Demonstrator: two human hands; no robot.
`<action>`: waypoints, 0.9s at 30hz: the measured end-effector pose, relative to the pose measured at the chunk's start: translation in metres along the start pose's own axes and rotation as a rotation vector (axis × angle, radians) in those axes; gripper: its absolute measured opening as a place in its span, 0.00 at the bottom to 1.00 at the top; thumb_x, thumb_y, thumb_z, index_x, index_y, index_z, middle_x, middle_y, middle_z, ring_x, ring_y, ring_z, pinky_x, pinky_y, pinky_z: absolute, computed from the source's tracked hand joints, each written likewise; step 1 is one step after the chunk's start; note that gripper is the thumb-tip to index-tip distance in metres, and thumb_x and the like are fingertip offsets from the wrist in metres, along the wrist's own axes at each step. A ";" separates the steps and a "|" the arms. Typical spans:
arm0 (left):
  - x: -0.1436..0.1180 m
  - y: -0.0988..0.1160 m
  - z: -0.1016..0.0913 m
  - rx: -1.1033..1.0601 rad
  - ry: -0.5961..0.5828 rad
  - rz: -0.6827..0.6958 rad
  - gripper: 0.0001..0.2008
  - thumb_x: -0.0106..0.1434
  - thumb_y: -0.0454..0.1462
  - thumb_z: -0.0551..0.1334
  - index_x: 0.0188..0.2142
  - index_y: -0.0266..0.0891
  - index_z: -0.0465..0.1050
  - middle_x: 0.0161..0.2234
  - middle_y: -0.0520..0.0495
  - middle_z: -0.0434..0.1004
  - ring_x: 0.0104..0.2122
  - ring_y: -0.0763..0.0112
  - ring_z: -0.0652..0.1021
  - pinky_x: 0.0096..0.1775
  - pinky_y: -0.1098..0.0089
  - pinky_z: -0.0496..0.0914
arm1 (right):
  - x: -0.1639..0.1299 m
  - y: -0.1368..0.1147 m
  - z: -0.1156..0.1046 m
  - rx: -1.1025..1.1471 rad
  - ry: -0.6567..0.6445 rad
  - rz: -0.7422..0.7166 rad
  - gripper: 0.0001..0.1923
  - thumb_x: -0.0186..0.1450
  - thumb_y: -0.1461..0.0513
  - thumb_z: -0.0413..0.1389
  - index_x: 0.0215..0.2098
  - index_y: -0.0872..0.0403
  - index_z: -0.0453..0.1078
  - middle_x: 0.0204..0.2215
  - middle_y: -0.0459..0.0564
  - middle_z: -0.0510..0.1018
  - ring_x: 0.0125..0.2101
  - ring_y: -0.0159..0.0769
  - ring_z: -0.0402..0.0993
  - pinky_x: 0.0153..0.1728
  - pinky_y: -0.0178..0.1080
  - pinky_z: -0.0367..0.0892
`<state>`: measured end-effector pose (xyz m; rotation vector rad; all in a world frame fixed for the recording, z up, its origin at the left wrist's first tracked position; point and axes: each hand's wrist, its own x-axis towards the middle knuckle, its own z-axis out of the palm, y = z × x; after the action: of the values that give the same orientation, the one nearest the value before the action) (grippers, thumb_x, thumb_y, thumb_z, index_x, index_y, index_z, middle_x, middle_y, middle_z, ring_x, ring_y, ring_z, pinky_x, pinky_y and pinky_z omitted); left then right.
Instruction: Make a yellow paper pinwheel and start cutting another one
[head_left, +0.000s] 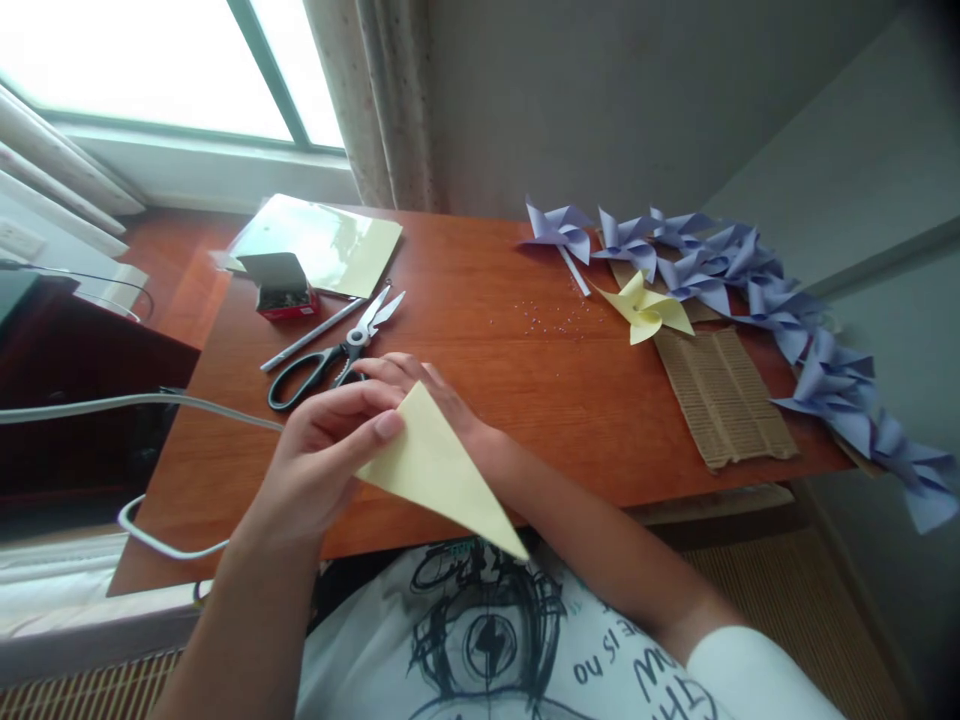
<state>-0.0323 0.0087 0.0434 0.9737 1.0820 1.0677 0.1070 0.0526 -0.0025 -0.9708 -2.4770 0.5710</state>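
Both my hands hold a pale yellow paper folded into a triangle (439, 465) above the near edge of the wooden table (525, 400). My left hand (330, 455) pinches its left side with thumb and fingers. My right hand (427, 385) is behind the paper, mostly hidden, gripping its upper point. Black-handled scissors (334, 355) lie just beyond my hands, blades open a little, with a grey pen (311, 335) beside them.
A yellow paper pinwheel (645, 310) and a long row of purple pinwheels (787, 320) lie at the right. Corrugated cardboard (720, 395) sits near the right edge. A red box (285, 290) and yellow sheets (322, 245) are at the back left. A white cable (150, 405) crosses on the left.
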 end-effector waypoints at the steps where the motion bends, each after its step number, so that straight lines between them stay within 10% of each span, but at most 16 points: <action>1: -0.004 0.004 -0.002 0.013 0.034 0.008 0.12 0.53 0.45 0.74 0.28 0.41 0.79 0.31 0.47 0.79 0.28 0.69 0.74 0.23 0.72 0.64 | 0.005 -0.003 0.004 -0.025 -0.026 -0.037 0.18 0.74 0.58 0.50 0.58 0.55 0.70 0.64 0.53 0.69 0.64 0.45 0.60 0.61 0.45 0.61; 8: -0.007 0.007 -0.014 0.042 0.095 -0.011 0.08 0.55 0.43 0.73 0.31 0.43 0.81 0.25 0.51 0.77 0.24 0.71 0.72 0.22 0.73 0.63 | 0.001 -0.001 0.005 -0.181 -0.070 -0.081 0.16 0.75 0.60 0.46 0.47 0.51 0.76 0.53 0.52 0.78 0.60 0.48 0.64 0.60 0.48 0.59; 22: 0.012 -0.008 -0.006 0.115 -0.011 -0.072 0.07 0.59 0.41 0.72 0.36 0.42 0.81 0.31 0.50 0.80 0.30 0.70 0.75 0.30 0.76 0.68 | -0.098 0.018 -0.048 -0.399 0.092 0.381 0.12 0.73 0.60 0.53 0.32 0.54 0.73 0.36 0.52 0.80 0.40 0.43 0.71 0.42 0.43 0.61; 27: 0.022 -0.007 0.006 0.149 -0.081 -0.043 0.07 0.58 0.39 0.72 0.36 0.41 0.82 0.31 0.50 0.80 0.30 0.71 0.74 0.31 0.77 0.68 | -0.094 0.004 -0.060 -0.431 0.023 0.612 0.16 0.70 0.54 0.55 0.51 0.54 0.71 0.39 0.54 0.80 0.41 0.46 0.73 0.39 0.43 0.62</action>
<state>-0.0222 0.0284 0.0335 1.0983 1.1227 0.9151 0.2024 0.0019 0.0238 -1.9178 -2.3027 0.1862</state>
